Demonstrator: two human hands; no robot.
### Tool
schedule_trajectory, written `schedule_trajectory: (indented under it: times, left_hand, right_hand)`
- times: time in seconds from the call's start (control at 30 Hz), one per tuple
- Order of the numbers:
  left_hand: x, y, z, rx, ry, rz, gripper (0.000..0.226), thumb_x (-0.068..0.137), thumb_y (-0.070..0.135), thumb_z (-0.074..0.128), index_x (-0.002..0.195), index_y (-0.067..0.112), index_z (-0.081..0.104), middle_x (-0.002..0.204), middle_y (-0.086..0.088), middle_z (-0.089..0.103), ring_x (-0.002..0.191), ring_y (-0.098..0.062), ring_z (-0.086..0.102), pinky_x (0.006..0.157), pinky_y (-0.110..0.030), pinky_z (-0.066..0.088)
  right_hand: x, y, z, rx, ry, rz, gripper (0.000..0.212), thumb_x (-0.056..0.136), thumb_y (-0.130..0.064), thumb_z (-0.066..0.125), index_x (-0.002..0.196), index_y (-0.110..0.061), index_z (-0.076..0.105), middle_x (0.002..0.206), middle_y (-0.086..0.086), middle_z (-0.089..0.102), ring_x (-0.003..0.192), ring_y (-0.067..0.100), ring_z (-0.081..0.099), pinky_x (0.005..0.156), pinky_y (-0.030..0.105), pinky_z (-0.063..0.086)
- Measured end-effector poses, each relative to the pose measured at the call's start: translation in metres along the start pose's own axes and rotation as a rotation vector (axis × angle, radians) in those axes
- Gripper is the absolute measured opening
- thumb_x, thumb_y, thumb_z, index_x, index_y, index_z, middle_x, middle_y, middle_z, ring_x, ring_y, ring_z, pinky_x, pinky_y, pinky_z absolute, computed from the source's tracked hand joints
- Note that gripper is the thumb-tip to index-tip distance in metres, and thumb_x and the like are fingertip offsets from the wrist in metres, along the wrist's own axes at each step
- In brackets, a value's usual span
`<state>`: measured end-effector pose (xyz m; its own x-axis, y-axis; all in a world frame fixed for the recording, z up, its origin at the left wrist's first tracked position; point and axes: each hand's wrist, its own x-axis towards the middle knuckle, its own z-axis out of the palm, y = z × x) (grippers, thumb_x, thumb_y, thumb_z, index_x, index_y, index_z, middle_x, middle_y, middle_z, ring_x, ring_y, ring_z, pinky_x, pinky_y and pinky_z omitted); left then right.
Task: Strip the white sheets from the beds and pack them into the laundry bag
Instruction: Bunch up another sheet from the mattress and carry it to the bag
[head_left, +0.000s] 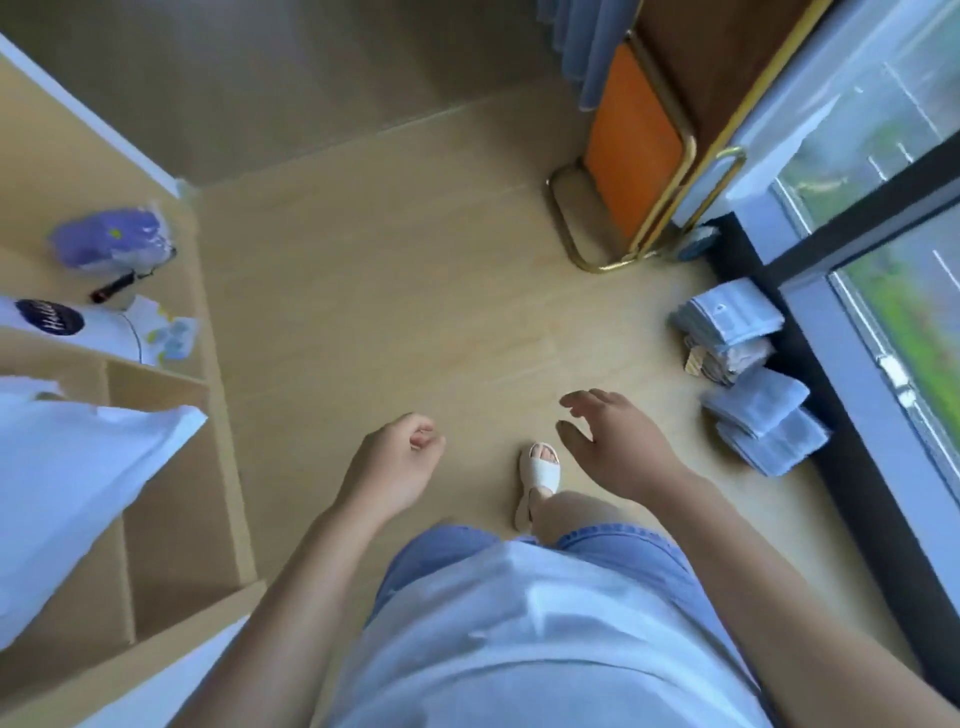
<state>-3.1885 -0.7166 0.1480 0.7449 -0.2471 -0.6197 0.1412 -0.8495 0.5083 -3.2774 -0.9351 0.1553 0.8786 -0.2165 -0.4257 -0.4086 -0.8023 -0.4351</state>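
I look straight down at a pale wooden floor (415, 291). My left hand (397, 460) hangs in front of me with its fingers curled in and nothing in it. My right hand (613, 441) is held out with fingers spread and relaxed, also holding nothing. White bedding (67, 488) bulges out from the wooden bunk frame at the left edge, apart from both hands. No laundry bag is in view.
A wooden shelf unit (171, 395) on the left holds a purple packet (111, 239) and small items. Folded blue towels (763, 421) lie stacked by the glass door (883, 291) on the right. An orange chair (631, 145) with a gold frame stands at the back right.
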Motion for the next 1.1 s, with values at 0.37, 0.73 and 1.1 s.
schedule_trajectory:
  times: [0.37, 0.73, 1.1]
  left_hand:
    - [0.13, 0.047, -0.12, -0.251, 0.218, -0.21, 0.02, 0.094, 0.03, 0.054, 0.11, 0.022, 0.063, 0.101, 0.009, 0.061, 0.101, -0.014, 0.059, 0.09, -0.03, 0.046]
    - [0.342, 0.073, -0.342, -0.087, 0.123, -0.091, 0.035, 0.095, 0.033, 0.053, 0.126, 0.017, 0.057, 0.114, 0.001, 0.063, 0.104, -0.02, 0.06, 0.088, -0.03, 0.048]
    - [0.554, 0.1, -0.506, -0.036, 0.279, -0.198, 0.032, 0.094, 0.034, 0.054, 0.123, 0.021, 0.058, 0.112, 0.002, 0.067, 0.11, -0.02, 0.058, 0.093, -0.031, 0.043]
  right_hand:
    - [0.244, -0.084, -0.105, -0.119, -0.09, -0.269, 0.033, 0.095, -0.024, 0.052, 0.123, -0.01, 0.059, 0.115, 0.005, 0.065, 0.109, 0.022, 0.056, 0.08, 0.029, 0.044]
    - [0.482, -0.247, -0.167, -0.142, -0.108, -0.281, 0.034, 0.096, -0.027, 0.05, 0.127, -0.014, 0.057, 0.12, 0.004, 0.063, 0.106, 0.021, 0.059, 0.077, 0.026, 0.042]
    - [0.746, -0.36, -0.22, -0.165, -0.183, -0.31, 0.032, 0.098, -0.026, 0.044, 0.125, -0.014, 0.054, 0.123, 0.0, 0.06, 0.112, 0.018, 0.053, 0.085, 0.026, 0.04]
